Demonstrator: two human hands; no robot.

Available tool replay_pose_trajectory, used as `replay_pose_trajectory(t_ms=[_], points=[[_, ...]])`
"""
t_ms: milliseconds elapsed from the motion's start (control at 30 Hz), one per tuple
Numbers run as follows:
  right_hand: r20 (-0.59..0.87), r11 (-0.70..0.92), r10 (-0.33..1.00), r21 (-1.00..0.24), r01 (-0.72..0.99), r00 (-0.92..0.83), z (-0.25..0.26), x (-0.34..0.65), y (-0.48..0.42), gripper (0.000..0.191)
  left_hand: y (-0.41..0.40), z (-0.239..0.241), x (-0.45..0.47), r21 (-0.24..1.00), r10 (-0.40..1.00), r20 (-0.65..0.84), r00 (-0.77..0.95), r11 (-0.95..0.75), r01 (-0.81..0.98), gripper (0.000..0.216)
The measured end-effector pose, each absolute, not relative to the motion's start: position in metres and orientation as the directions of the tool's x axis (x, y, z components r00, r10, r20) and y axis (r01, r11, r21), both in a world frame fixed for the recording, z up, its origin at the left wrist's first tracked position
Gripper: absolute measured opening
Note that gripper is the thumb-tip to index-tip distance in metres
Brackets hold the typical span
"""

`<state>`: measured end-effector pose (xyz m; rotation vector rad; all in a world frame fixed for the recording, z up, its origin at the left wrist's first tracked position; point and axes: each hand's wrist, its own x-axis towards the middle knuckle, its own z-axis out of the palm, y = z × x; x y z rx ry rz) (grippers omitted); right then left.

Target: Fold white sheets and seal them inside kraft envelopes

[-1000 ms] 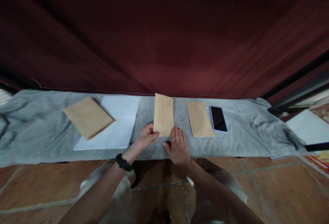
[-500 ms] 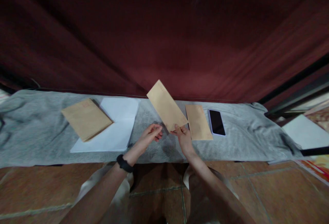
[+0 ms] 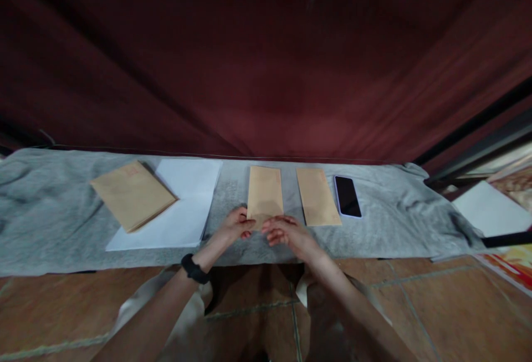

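A brown paper envelope stands lengthwise before me, its near end between my hands. My left hand, with a black band on the wrist, pinches its lower left corner, thumb on top. Loosely bent fingers of my right hand reach over the near edge at the lower right; they are apart and do not grip it. Another brown envelope lies flat just to the right. On the left, a stack of brown envelopes rests askew on white paper sheets.
A phone with a dark screen lies right of the envelopes. Everything rests on a grey cloth over a long narrow surface. Behind it hangs a dark red curtain. Below are floor tiles; a white board is at far right.
The envelope has turned from a slant to nearly straight and come lower. My left hand has taken hold of its corner; my right hand has loosened its pinch.
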<state>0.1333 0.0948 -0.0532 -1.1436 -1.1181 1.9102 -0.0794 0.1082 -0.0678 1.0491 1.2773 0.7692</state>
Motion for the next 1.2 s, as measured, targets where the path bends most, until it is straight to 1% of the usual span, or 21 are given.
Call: replay_pose_trajectory(t_ms=[33,67,100,133,167,200,233,300,367,433,467,500,567,600,700,800,867,933,1067,1200], points=[[-0.272,-0.301,0.916,-0.952,-0.057,-0.295,-0.056,0.136,0.1,0.032,0.106,-0.07,-0.079,0.926,0.914,-0.376,0.152,0.364,0.104,0.044],[-0.169,-0.166,0.971,-0.986,0.031,-0.172,-0.06,0.138,0.104,0.027,0.104,-0.071,-0.078,0.926,0.916,-0.374,0.145,0.36,0.114,0.045],[-0.058,-0.045,0.995,-0.987,0.153,-0.077,-0.064,0.139,0.109,0.021,0.102,-0.072,-0.077,0.926,0.918,-0.371,0.139,0.355,0.127,0.045],[0.031,0.046,0.998,-0.959,0.28,-0.057,-0.069,0.141,0.113,0.016,0.099,-0.072,-0.076,0.926,0.919,-0.369,0.135,0.351,0.142,0.045],[0.093,0.117,0.992,-0.914,0.389,-0.082,-0.073,0.143,0.116,0.014,0.098,-0.072,-0.076,0.924,0.92,-0.369,0.129,0.348,0.16,0.044],[0.128,0.176,0.983,-0.864,0.471,-0.132,-0.077,0.145,0.119,0.016,0.096,-0.071,-0.076,0.921,0.921,-0.37,0.119,0.347,0.18,0.044],[0.14,0.223,0.971,-0.819,0.528,-0.193,-0.08,0.147,0.12,0.02,0.095,-0.069,-0.077,0.917,0.924,-0.368,0.106,0.341,0.209,0.043],[0.15,0.29,0.949,-0.756,0.587,-0.277,-0.083,0.15,0.12,0.029,0.092,-0.064,-0.079,0.903,0.945,-0.324,0.038,0.297,0.309,0.038],[0.16,0.328,0.935,-0.724,0.607,-0.316,-0.085,0.153,0.119,0.036,0.092,-0.059,-0.081,0.853,0.977,-0.205,-0.068,0.212,0.477,0.031],[0.157,0.343,0.928,-0.71,0.615,-0.337,-0.086,0.154,0.119,0.038,0.095,-0.053,-0.082,0.768,0.995,-0.017,-0.102,0.078,0.635,0.019],[0.152,0.347,0.926,-0.707,0.617,-0.346,-0.086,0.155,0.12,0.039,0.099,-0.05,-0.081,0.732,0.995,0.078,-0.067,-0.012,0.682,0.015],[0.144,0.347,0.924,-0.705,0.618,-0.354,-0.086,0.155,0.12,0.039,0.105,-0.048,-0.079,0.702,0.987,0.161,0.001,-0.115,0.702,0.017],[0.12,0.341,0.921,-0.705,0.621,-0.37,-0.085,0.155,0.123,0.04,0.125,-0.045,-0.072,0.646,0.944,0.278,0.178,-0.321,0.693,0.031],[0.107,0.336,0.921,-0.707,0.622,-0.376,-0.085,0.156,0.124,0.04,0.139,-0.044,-0.069,0.603,0.916,0.3,0.267,-0.398,0.691,0.039],[0.074,0.321,0.918,-0.718,0.618,-0.39,-0.084,0.158,0.126,0.042,0.19,-0.048,-0.057,0.439,0.847,0.28,0.452,-0.532,0.724,0.052],[0.085,0.34,0.908,-0.721,0.603,-0.409,-0.083,0.162,0.126,0.042,0.239,-0.059,-0.046,0.35,0.823,0.176,0.54,-0.565,0.747,0.061],[0.096,0.354,0.904,-0.717,0.601,-0.417,-0.083,0.163,0.126,0.041,0.26,-0.07,-0.042,0.334,0.815,0.102,0.571,-0.569,0.752,0.061],[0.101,0.36,0.901,-0.719,0.595,-0.422,-0.081,0.164,0.126,0.041,0.27,-0.08,-0.04,0.326,0.811,0.058,0.582,-0.566,0.757,0.061],[0.142,0.393,0.887,-0.731,0.558,-0.439,-0.077,0.164,0.128,0.032,0.265,-0.092,-0.042,0.317,0.777,0.07,0.626,-0.613,0.724,0.062],[0.168,0.399,0.892,-0.731,0.554,-0.42,-0.078,0.165,0.134,0.025,0.245,-0.09,-0.045,0.312,0.732,0.065,0.678,-0.66,0.683,0.063]])
